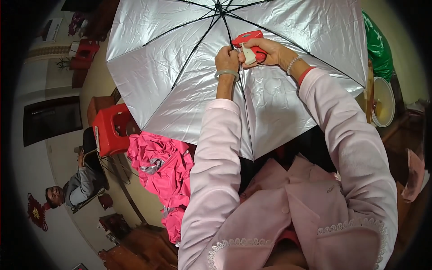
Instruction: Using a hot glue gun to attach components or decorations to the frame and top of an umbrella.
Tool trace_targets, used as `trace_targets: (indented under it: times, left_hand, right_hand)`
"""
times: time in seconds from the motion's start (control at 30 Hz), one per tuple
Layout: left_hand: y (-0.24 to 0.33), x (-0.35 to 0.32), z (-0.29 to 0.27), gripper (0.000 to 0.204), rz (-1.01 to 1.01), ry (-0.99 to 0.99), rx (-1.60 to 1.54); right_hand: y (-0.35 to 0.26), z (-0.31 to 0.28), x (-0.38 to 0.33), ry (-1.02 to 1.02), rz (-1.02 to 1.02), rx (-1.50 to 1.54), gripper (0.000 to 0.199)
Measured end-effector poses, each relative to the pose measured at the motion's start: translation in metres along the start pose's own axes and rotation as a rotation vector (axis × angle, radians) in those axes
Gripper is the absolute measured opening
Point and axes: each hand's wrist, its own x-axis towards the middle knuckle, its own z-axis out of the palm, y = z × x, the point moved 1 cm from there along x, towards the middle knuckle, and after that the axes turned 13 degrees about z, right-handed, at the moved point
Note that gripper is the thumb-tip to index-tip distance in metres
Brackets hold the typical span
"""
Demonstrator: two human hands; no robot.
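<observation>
An opened umbrella (279, 101) with a silver inner side and black metal ribs spreads out before me, its hub (219, 7) at the top. My left hand (227, 60) has its fingers closed at one of the ribs, where it seems to pinch rib and cloth; the fingertips are partly hidden. In my right hand (272, 50) is a small red and white hand tool (249, 56), its exact kind unclear. The tool is right beside my left fingers, close to the same rib.
Bright pink cloth (164, 171) is heaped left of my left forearm, near a red plastic stool (108, 130). A green plastic bag (379, 47) and a white basin (384, 101) are at the right. Far left, a person (85, 182) sits on a chair.
</observation>
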Motion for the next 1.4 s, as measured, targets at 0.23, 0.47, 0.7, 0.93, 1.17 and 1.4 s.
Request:
trace_targets:
  times: [0.23, 0.47, 0.7, 0.93, 1.17, 1.4]
  left_hand:
    - [0.0036, -0.0038, -0.0063, 0.023, 0.009, 0.036, -0.016]
    - [0.0052, 0.0015, -0.005, 0.023, -0.002, 0.04, -0.041]
    - [0.0053, 0.0022, -0.0034, 0.022, 0.009, 0.031, -0.018]
    - [0.0006, 0.0025, -0.0025, 0.021, 0.016, 0.031, -0.02]
    - [0.0006, -0.0005, -0.0045, 0.022, -0.003, 0.022, -0.02]
    - [0.0023, 0.0007, -0.0032, 0.023, 0.016, 0.021, -0.01]
  right_hand:
    - [0.0028, 0.0013, 0.0004, -0.022, 0.001, -0.038, 0.031]
    - [-0.0037, 0.0038, -0.0015, -0.003, 0.003, -0.017, 0.03]
    - [-0.0036, -0.0003, 0.0015, -0.017, -0.011, -0.023, 0.026]
    - [-0.0043, -0.0018, 0.0039, -0.043, 0.013, 0.02, 0.027]
    - [-0.0014, 0.0003, 0.0031, 0.005, -0.009, -0.018, 0.023]
    - [-0.0029, -0.0005, 0.0023, -0.011, -0.01, -0.042, 0.023]
